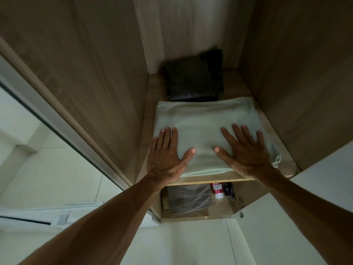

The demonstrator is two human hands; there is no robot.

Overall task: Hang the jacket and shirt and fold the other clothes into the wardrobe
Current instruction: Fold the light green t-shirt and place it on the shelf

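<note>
pale green folded cloth (206,134) sits on the wardrobe shelf (210,181) right under both palms, left hand (166,159) and right hand (248,153) flat with fingers spread, near edge by the wrists, so i'd guess pushing it back toward the black pile (193,77).

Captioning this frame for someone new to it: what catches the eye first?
The left hand and the right hand press flat on a pale green folded cloth at the front of the wardrobe shelf. Behind it, at the back, lies a dark folded cloth. Below the shelf sit a grey folded cloth and a red container.
</note>
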